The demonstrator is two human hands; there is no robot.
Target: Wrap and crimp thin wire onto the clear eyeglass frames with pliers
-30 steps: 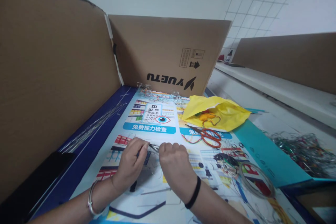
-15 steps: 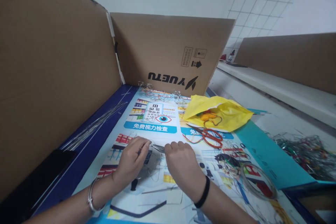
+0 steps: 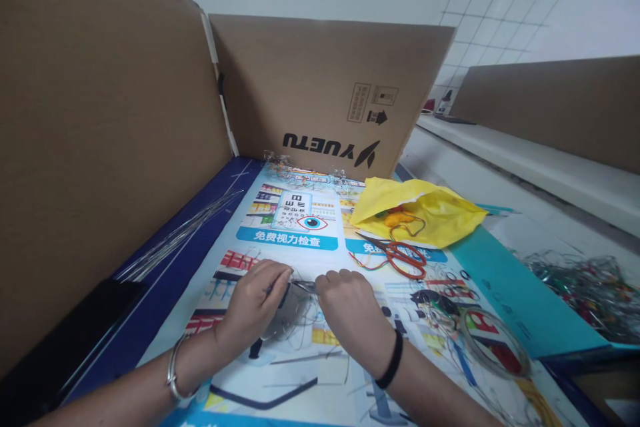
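Observation:
My left hand is closed, with thumb and forefinger pinched on thin wire that is hard to make out. My right hand is wrapped round a pair of small metal pliers. The jaws point left, close to the left fingertips, and the handles are hidden in the fist. Faint loops of wire hang below the jaws, between both hands. Orange-handled scissors lie beyond the right hand, beside a yellow pouch that has orange and dark cord in its mouth.
Straight wires lie along the left side near a black slab. A round clear container and loose wire are at right. Tangled wire fills the far right. Cardboard panels stand at the back and left. A printed poster covers the table.
The pliers have turned slightly, their jaws lying a little flatter between the hands. Both hands stay close together with the same grips. The whole view has shifted slightly.

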